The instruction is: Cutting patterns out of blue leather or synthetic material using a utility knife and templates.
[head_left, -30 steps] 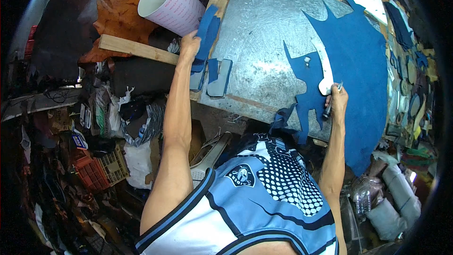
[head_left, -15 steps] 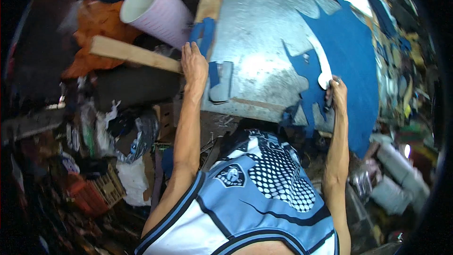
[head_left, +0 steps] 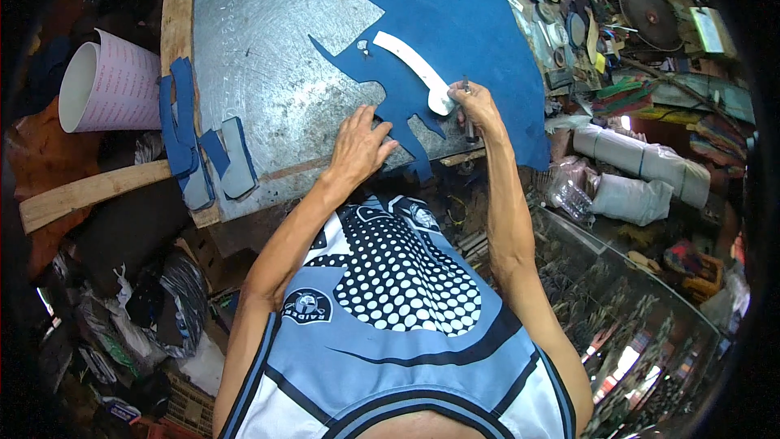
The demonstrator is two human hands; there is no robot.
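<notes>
A large blue sheet (head_left: 487,41), which looks like leather, covers the right of the metal plate (head_left: 268,57), its left edge jagged with cut-outs. On it lies a curved white template (head_left: 410,65) with a rounded near end. My right hand (head_left: 478,110) grips a slim dark tool (head_left: 469,126) upright; its fingers are beside or on the template's rounded end, and the tool's kind is unclear. My left hand (head_left: 359,148) rests on the plate's near part, fingers spread, next to the sheet's cut strips. Something dark shows by its fingertips, too hidden to name.
Blue strips (head_left: 180,114) and a grey-backed cut piece (head_left: 238,158) lie at the plate's left. Beyond stands a rolled pale sheet (head_left: 126,85) over a wooden board (head_left: 97,191). Wrapped rolls (head_left: 642,158) and a fan-like round thing (head_left: 650,16) are at right.
My left hand has gone from the blue strips at the plate's left edge rightward to beside the blue sheet. My right hand still holds the tool by the template. The view has shifted right.
</notes>
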